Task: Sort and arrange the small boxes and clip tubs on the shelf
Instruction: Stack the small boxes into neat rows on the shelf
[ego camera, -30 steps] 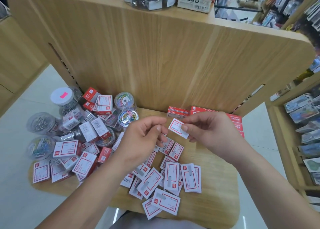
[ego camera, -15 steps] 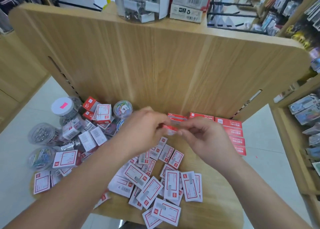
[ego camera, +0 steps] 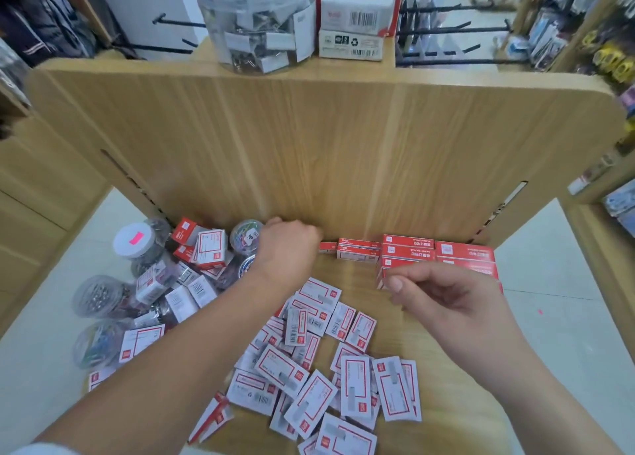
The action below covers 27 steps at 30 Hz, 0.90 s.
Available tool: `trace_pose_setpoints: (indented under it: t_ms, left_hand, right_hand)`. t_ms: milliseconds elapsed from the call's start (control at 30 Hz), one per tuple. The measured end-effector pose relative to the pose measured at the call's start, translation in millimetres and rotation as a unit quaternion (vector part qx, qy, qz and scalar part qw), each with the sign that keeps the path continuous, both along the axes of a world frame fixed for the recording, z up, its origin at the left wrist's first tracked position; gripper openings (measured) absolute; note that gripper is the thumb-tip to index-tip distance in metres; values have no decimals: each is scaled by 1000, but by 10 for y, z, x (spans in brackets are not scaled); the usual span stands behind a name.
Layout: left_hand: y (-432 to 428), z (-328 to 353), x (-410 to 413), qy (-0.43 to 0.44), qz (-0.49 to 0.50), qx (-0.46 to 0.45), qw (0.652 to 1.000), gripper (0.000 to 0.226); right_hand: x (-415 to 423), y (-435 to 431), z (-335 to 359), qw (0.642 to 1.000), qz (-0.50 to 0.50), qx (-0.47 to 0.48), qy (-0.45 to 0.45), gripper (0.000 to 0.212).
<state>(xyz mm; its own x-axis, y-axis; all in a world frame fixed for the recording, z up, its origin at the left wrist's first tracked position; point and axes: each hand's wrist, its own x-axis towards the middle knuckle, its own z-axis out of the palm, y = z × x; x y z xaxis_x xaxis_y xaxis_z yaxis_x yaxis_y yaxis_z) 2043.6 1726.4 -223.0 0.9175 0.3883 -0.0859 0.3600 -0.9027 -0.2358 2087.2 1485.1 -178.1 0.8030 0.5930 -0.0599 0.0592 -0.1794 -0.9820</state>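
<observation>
The left hand (ego camera: 288, 246) reaches to the wooden shelf's (ego camera: 354, 281) back panel (ego camera: 309, 145), fingers curled around a small red box (ego camera: 327, 247) that juts out just to its right, end-on to a row of red boxes (ego camera: 409, 250). The right hand (ego camera: 446, 298) hovers just in front of that row, loosely curled and holding nothing. Scattered white-and-red boxes (ego camera: 309, 368) lie between the forearms. Clear plastic clip tubs (ego camera: 99, 296) crowd left of the left hand.

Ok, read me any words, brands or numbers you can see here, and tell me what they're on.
None reads clearly.
White cartons: barcodes and a recycling mark, print blurred.
Red boxes: white print, too small.
Loose boxes: red-framed labels, blurred.
Tub lid: pink sticker, no writing visible.
</observation>
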Motion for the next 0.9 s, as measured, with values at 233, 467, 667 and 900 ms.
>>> trace_pose_setpoints:
  t_ms: [233, 467, 667, 900]
  left_hand:
    - [13, 3, 28, -5, 9, 17, 1000, 15]
    - [-36, 67, 15, -15, -30, -2, 999, 13]
    - [-23, 205, -309, -177, -38, -97, 979, 5]
    - [-588, -55, -1219, -143, -55, -347, 925, 18]
  right_hand:
    - [-115, -81, -76, 999, -16, -14, 26, 8]
    - [-251, -87, -183, 998, -13, -69, 1, 13]
    - [-316, -136, -297, 990, 3, -138, -42, 16]
    - [-534, -289, -637, 927, 87, -284, -230, 28]
